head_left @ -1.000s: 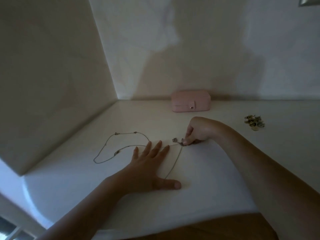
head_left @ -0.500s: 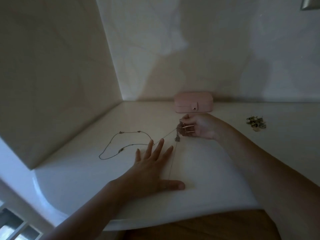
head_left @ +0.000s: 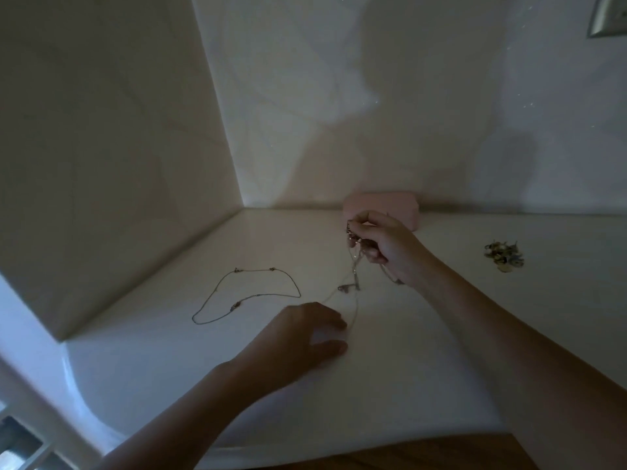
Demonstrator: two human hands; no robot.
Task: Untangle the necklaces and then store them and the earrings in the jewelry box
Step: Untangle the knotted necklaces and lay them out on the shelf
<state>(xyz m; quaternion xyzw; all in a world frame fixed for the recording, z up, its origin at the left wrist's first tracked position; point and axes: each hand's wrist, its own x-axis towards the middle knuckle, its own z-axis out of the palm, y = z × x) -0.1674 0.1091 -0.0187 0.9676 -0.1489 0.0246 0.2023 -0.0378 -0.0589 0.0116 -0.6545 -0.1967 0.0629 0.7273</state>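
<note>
Left grip (head_left: 305, 334): resting on the white surface (head_left: 424, 368), fingers bent; hold cannot be told.
Flat necklace (head_left: 244, 293): loose, beside it.
Raised necklace (head_left: 355, 276): dangling, pinched in the right grip (head_left: 386, 245).
Earrings (head_left: 504, 256): heaped, right.
Jewelry box (head_left: 407, 206): pink, at the wall.

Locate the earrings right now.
Head view: the earrings lie in a small pile on the white counter, far right, apart from the right hand and the pink jewelry box to their left.
</note>
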